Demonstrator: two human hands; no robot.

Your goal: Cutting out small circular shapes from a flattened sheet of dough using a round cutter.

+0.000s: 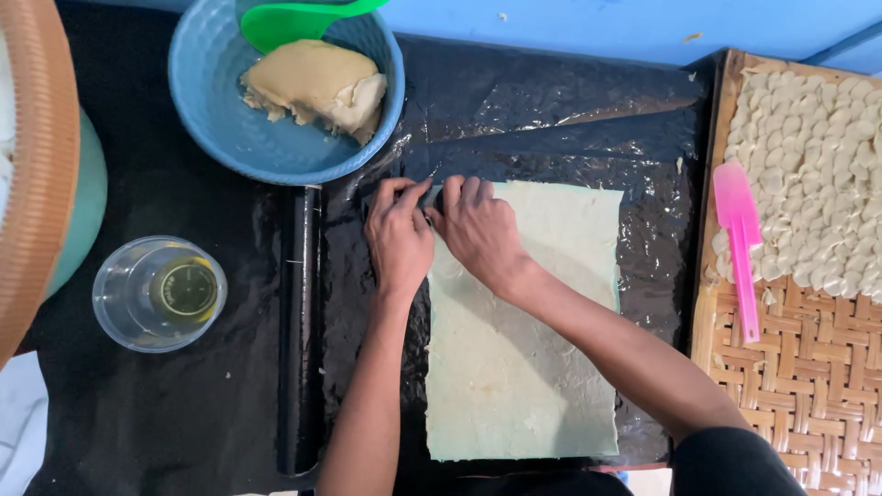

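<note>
- Far left: woven orange basket rim [41,156] at the frame edge, contents not readable.
- Clear plastic cup [158,292] with a little yellowish liquid, likely oil, stands on the black plastic sheet [551,110] covering the bench, well apart from the work.
- Blue bowl [230,119] at top holds a dough lump [317,84]; green scraper [294,18] rests on its rim.
- Black rolling pin [299,331] lies lengthwise just left of the sheet of dough, not in use.
- Left hand [398,241] and right hand [478,230] sit side by side at the top-left corner of the rolled dough sheet [524,367], fingers curled down and pinching its far edge; whether a small tool is between them, cannot tell.
- Judgement: step in hand is lifting or folding the far edge of the sheet, rolling done.
- Next move needs an even, light pull across the edge; thin dough looks prone to tearing or sticking to the plastic.
- Right: woven tray [808,386] carries rows of small shaped dough pieces [818,156]; pink scraper [740,239] lies on its left side.
</note>
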